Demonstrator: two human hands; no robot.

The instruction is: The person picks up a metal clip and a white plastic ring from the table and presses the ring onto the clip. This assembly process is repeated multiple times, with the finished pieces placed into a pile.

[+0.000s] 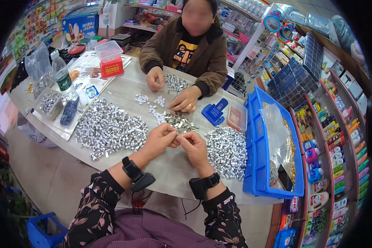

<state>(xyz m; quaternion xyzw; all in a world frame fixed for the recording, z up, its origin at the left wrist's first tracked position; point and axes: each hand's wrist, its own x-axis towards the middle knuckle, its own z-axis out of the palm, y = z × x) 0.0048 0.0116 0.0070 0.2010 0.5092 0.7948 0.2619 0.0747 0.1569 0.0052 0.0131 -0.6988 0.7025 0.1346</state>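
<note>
My left hand and my right hand meet fingertip to fingertip above the table. Both are closed in a pinch on something too small to name. A wide heap of small silvery metal pieces spreads beside my left hand. Another silvery heap lies right of my right hand. Just beyond my fingers sits a small pile of darker metal pieces, partly hidden by my hands. Small white pieces lie in clusters past it. I wear a black band on each wrist.
Across the table a person handles pieces by another heap. A blue crate stands at the right, beside a blue plastic holder and a lidded box. Left are a bottle, a tub and a red scale.
</note>
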